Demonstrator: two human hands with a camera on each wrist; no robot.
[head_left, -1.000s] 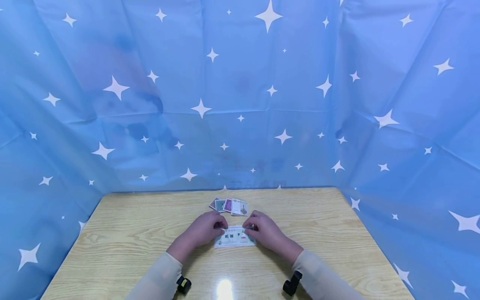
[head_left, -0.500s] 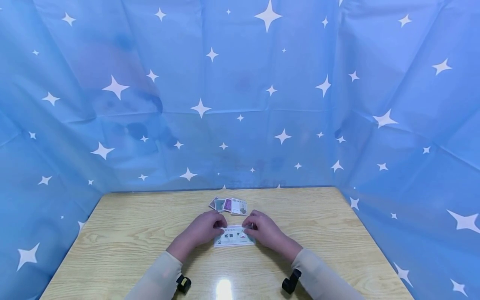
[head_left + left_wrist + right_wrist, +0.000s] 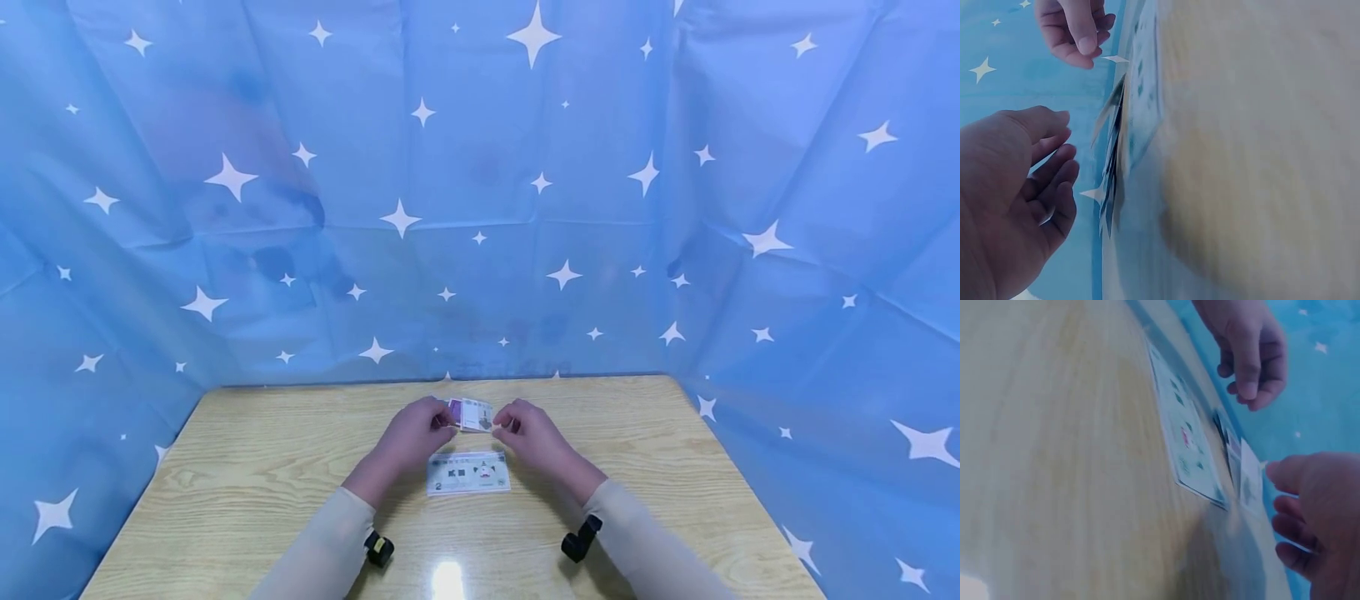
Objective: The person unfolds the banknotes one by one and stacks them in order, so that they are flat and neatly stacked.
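A pale green printed paper note (image 3: 468,475) marked with a 2 lies flat on the table, resembling a play banknote. Just behind it, several folded notes (image 3: 477,414), purple, dark and white, overlap in a fan; in the right wrist view the white folded note (image 3: 1249,478) stands slightly raised. My left hand (image 3: 418,429) hovers at the left end of the fan, hiding part of it, its fingers loosely bent and holding nothing in the left wrist view. My right hand (image 3: 531,435) is at the fan's right end, fingertips close to the white note, fingers relaxed with nothing between them.
The wooden table (image 3: 247,483) reaches back to a blue curtain (image 3: 480,192) with white stars, which also encloses both sides. A black strap-on device (image 3: 378,548) sits at the left wrist and another black device (image 3: 581,537) at the right.
Both hands have left the flat green note and moved away from me to the folded notes behind it. The green note stays where it was.
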